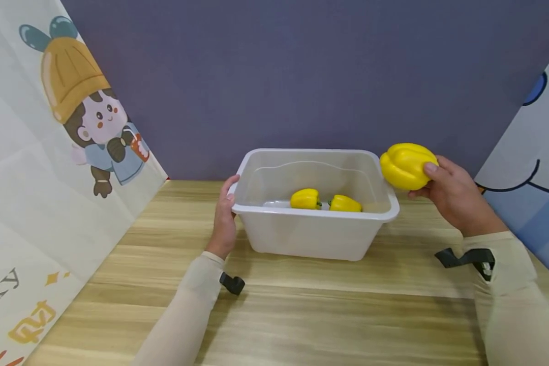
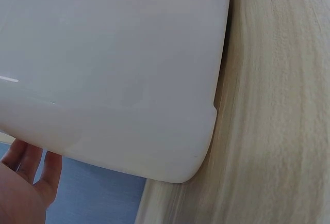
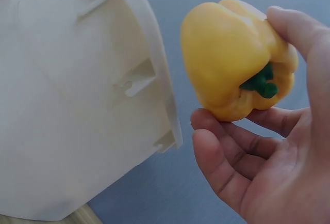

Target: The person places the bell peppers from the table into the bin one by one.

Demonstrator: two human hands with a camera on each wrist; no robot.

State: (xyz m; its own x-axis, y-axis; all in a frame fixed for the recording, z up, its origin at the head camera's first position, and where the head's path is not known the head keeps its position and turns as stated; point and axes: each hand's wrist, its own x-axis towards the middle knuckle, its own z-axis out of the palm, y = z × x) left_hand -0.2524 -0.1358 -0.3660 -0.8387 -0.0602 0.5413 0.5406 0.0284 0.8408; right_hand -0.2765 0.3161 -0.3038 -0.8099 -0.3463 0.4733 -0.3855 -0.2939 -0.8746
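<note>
A yellow bell pepper (image 1: 403,166) is held in my right hand (image 1: 457,195), beside the right rim of a white plastic bin (image 1: 311,234). In the right wrist view the thumb and fingers pinch this bell pepper (image 3: 224,53), its green stem turned toward the palm. My left hand (image 1: 223,218) grips the bin's left rim, thumb over the top edge. From the left wrist view, its fingers (image 2: 50,175) lie against the bin's outer wall (image 2: 113,79). Two more yellow bell peppers, a left one (image 1: 305,199) and a right one (image 1: 345,203), lie on the bin's floor.
The bin stands on a wood-grain table (image 1: 302,315) near its back edge. A dark blue-grey panel (image 1: 320,76) rises behind it. A white sheet with a cartoon figure (image 1: 102,117) borders the left side, and another printed sheet (image 1: 521,157) borders the right.
</note>
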